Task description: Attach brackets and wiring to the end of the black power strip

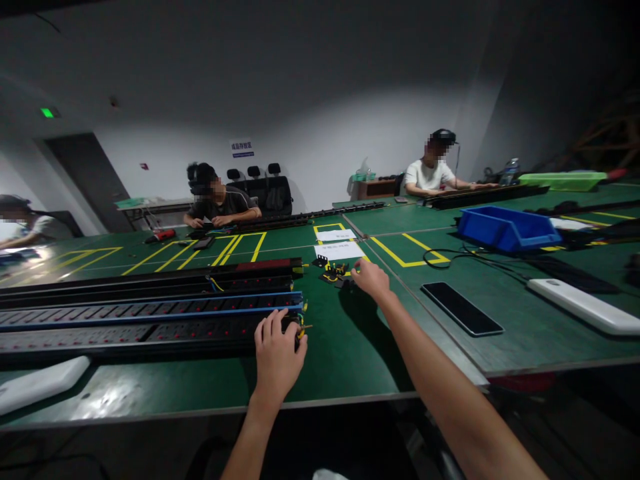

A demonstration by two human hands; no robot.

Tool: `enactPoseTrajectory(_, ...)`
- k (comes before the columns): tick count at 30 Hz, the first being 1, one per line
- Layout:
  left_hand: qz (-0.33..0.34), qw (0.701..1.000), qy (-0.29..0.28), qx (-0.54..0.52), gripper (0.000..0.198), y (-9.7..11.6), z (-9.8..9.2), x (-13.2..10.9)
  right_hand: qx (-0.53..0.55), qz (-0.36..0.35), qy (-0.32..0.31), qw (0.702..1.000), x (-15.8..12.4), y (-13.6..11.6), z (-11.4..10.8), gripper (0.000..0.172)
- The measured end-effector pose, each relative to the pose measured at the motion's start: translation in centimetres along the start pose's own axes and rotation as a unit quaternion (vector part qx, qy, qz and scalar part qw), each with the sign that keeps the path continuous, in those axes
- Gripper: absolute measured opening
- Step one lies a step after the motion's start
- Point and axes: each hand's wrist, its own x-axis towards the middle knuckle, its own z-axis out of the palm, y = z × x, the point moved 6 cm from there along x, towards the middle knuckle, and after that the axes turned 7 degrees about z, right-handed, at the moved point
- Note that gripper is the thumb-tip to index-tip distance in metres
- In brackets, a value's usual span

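Several long black power strips (150,313) lie side by side on the green table (350,347), their right ends showing yellow and blue wires. My left hand (277,353) rests on the right end of the nearest strip, fingers curled over it. My right hand (371,278) reaches forward to a small heap of black and yellow parts (334,273), its fingers bent down onto them; what they hold, if anything, is hidden. White paper sheets (340,250) lie just beyond the heap.
A black phone (461,308) and a white bar (583,305) lie at the right, with a blue bin (507,228) and a black cable (450,257) behind. Another white bar (43,383) is at the near left. Three people sit at the far side.
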Motion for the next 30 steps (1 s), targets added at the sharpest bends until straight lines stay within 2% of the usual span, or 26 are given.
enactPoseTrajectory(4, 0.001, 1.000, -0.002, 0.002, 0.013, -0.1, 0.1, 0.0, -0.033, -0.022, -0.058, 0.997, 0.2, 0.0, 1.3, 0.036)
enactPoseTrajectory(7, 0.002, 1.000, -0.008, 0.012, 0.013, -0.1, 0.2, 0.0, -0.040, -0.014, -0.077, 0.996, 0.3, 0.3, 1.5, 0.035)
enactPoseTrajectory(12, 0.011, 1.000, -0.004, 0.020, 0.013, -0.2, 0.3, 0.1, -0.046, 0.011, -0.024, 0.999, 0.3, 0.8, 0.6, 0.033)
enactPoseTrajectory(19, 0.014, 1.000, -0.007, 0.027, 0.014, -0.4, 0.3, 0.1, -0.065, -0.019, 0.013, 0.998, -0.4, -0.3, 0.6, 0.037)
enactPoseTrajectory(25, 0.013, 1.000, 0.000, 0.021, 0.013, -0.3, 0.2, 0.1, -0.090, -0.077, -0.019, 0.993, -1.0, -1.6, 2.1, 0.038)
enactPoseTrajectory(30, 0.013, 1.000, 0.001, 0.017, 0.013, -0.2, 0.1, 0.2, -0.088, -0.099, -0.046, 0.990, -1.3, -1.9, 2.7, 0.040)
